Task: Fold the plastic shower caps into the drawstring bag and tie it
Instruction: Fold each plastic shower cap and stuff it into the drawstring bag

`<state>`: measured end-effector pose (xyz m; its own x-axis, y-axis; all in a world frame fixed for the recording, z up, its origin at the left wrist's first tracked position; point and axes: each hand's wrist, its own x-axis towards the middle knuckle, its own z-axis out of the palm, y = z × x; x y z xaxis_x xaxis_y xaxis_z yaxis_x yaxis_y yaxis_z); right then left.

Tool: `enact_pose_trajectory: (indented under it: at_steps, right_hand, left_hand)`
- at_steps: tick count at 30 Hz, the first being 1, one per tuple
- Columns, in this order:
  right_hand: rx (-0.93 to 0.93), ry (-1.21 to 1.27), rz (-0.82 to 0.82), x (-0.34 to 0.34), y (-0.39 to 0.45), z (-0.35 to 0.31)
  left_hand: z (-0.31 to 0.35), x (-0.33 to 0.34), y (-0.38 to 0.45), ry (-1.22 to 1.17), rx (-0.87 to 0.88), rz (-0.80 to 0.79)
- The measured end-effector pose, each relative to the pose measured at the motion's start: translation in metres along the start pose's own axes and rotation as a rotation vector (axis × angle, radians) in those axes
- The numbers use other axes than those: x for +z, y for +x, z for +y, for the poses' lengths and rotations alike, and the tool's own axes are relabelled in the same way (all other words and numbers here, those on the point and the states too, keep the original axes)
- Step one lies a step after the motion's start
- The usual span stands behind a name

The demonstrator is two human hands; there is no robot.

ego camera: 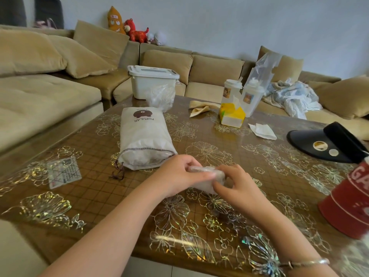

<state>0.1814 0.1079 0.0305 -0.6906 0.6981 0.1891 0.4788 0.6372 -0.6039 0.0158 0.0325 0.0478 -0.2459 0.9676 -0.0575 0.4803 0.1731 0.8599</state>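
A folded clear plastic shower cap [207,177] is held just above the table between both hands. My left hand [179,174] grips its left end with curled fingers. My right hand [237,186] pinches its right side, thumb on top. Just beyond the hands lies the white drawstring bag [144,134] with a brown bear print, its open mouth toward me and its brown cord ends [117,172] trailing at the left. It looks partly filled. A bundle of loose clear plastic caps [159,97] sits behind the bag.
The brown floral table [99,196] carries a white lidded bin [152,81], a yellow tissue box [231,114], two cups in a plastic bag [251,92], a black visor [327,144], a red can [351,198] and a small clear card [63,171]. A beige sofa surrounds it.
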Motion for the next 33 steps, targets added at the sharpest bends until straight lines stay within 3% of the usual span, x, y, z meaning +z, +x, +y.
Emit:
enact_pose_trajectory:
  at_steps: [6, 12, 17, 21, 24, 33]
  right_hand:
    - [0.303, 0.257, 0.139, 0.001, 0.008, 0.002]
    - [0.481, 0.228, 0.189, 0.007, 0.018, 0.009]
    - [0.491, 0.065, 0.211, 0.013, 0.022, 0.014]
    - [0.498, -0.04, 0.155, 0.017, 0.026, 0.014]
    - [0.504, -0.038, 0.107, 0.015, 0.028, 0.013]
    - [0.48, 0.581, 0.214, -0.005, 0.016, -0.008]
  left_hand:
    - [-0.007, 0.015, 0.01, 0.01, -0.082, 0.125]
    - [-0.009, 0.032, 0.022, 0.065, -0.058, 0.303]
    - [-0.014, 0.04, 0.025, 0.209, -0.051, 0.37]
    - [-0.015, 0.044, 0.023, 0.406, -0.021, 0.374]
    - [-0.016, 0.044, 0.024, 0.421, -0.019, 0.35]
    - [-0.01, 0.017, 0.016, -0.013, -0.112, 0.156]
